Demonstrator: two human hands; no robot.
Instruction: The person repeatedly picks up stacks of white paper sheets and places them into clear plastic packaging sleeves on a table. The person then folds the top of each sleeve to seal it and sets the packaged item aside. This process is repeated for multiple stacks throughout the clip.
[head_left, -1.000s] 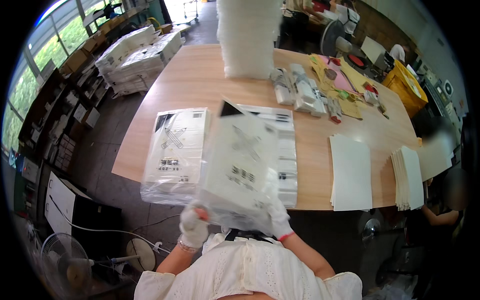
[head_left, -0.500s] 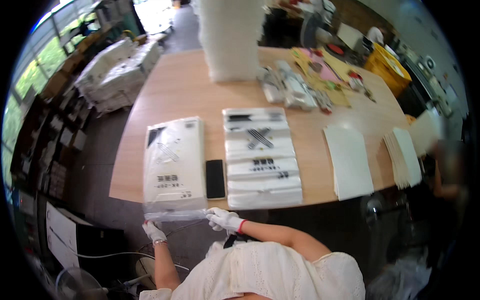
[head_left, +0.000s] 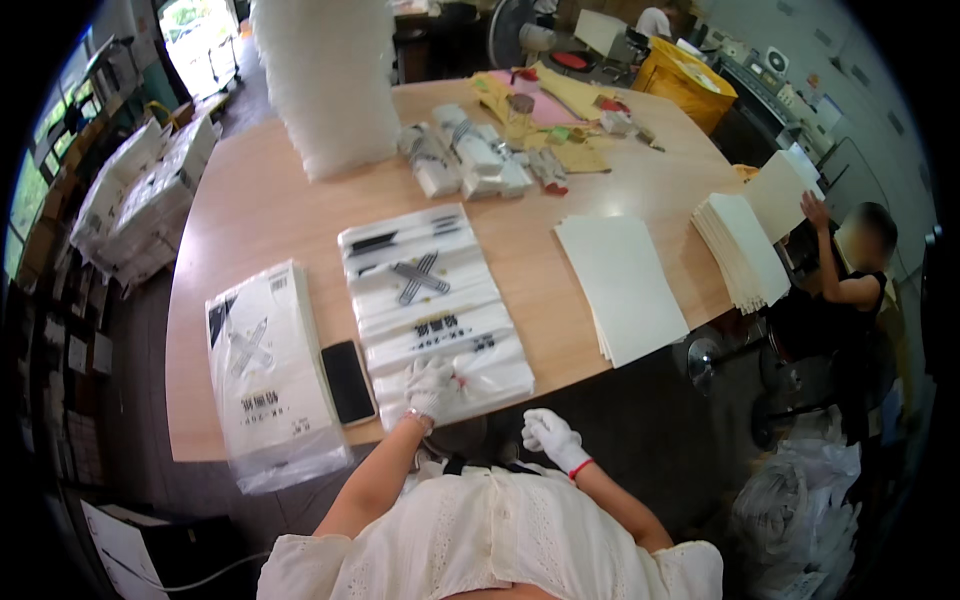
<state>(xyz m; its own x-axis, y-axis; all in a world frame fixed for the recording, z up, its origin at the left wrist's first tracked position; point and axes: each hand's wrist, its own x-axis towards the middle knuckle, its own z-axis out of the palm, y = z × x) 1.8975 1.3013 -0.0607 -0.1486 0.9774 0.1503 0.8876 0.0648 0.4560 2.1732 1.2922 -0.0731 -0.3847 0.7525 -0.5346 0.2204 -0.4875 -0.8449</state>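
My left hand (head_left: 430, 388), in a white glove, lies with fingers spread on the near end of a flat stack of white printed plastic bags (head_left: 425, 290) in the middle of the wooden table (head_left: 250, 220). My right hand (head_left: 548, 436), also gloved with a red cuff, hangs just off the table's front edge, fingers loosely curled and holding nothing. A black phone (head_left: 348, 381) lies just left of my left hand. Left of the phone sits a clear-wrapped bundle of printed bags (head_left: 262, 375), overhanging the front edge.
Cream paper sheets (head_left: 620, 285) lie to the right, with a thicker pile (head_left: 740, 250) at the right edge where another person (head_left: 850, 285) handles sheets. A tall white stack (head_left: 325, 80) and wrapped rolls (head_left: 465, 160) stand at the back. A yellow bin (head_left: 685, 75) is far right.
The wrapped bundle I held up in both hands now lies at the table's left front. My left hand has shifted onto the middle bag stack and my right hand has drawn back off the edge.
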